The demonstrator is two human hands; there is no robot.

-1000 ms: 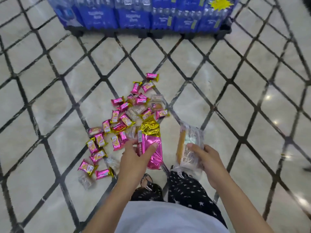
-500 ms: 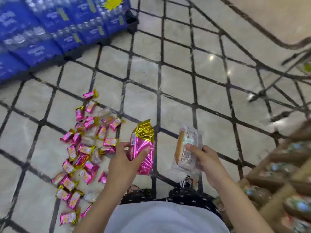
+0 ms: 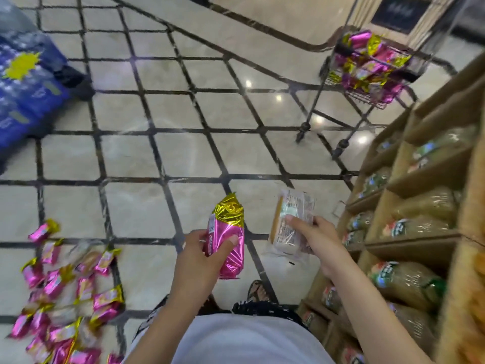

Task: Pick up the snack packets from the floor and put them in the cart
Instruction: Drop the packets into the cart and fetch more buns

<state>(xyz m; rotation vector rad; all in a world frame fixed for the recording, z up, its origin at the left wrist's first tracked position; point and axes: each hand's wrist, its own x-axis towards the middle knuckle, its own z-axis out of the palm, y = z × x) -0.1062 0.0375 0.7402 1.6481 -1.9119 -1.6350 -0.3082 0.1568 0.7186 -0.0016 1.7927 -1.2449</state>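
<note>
1. The tiled floor (image 3: 183, 114), pale squares with dark lines, runs from the cart (image 3: 372, 67) down to the person's feet.
2. A wooden shelf unit (image 3: 420, 240) stands just below and right of the cart. Its bagged goods carry green and blue labels, too blurred to read. Half a second ago only its corner showed.
3. Blue wrapped bottle packs (image 3: 23, 95) sit well left of the cart, with a yellow starburst sticker (image 3: 21, 65) on them. Their white lettering is not legible. They now lie at the frame's left edge, no longer across the top.
4. The cart, a wire basket on wheels, already holds a heap of pink-and-gold packets. It was out of view in both earlier frames.
5. The pile of snack packets (image 3: 70, 298) lies on the floor, far down and left of the cart (pink and gold, with some clear wrappers among them).
6. The pink-and-gold packet (image 3: 229, 237) is upright in the left hand (image 3: 202, 256), below and left of the cart, thumb across its front and fingers curled behind. Its side print is unreadable.
7. The clear-wrapped packet (image 3: 288, 227) is pinched by the right hand (image 3: 319, 241), nearer the cart, thumb over a label of small unreadable text. Both grips are unchanged.
</note>
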